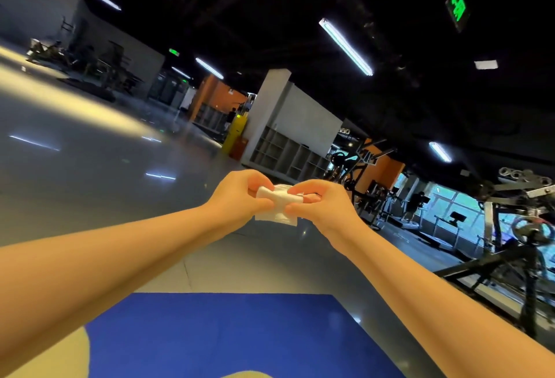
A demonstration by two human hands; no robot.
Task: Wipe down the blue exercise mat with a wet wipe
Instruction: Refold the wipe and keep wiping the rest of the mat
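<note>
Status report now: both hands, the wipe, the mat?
Left hand and right hand both pinch the wet wipe, held in the air. Blue exercise mat below, untouched. Nothing in the way.

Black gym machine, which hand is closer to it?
Right. The right hand pinches the wipe on the side toward the black gym machine; the left hand pinches its far side.

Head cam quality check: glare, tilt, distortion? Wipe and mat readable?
Head view: frame tilted, wide-angle stretch at the edges; ceiling tube lights blown out, streaking glare on the glossy floor; ceiling near black; wet wipe, pinched between left hand and right hand, bright but readable; blue exercise mat evenly lit, cropped by the bottom edge.
</note>
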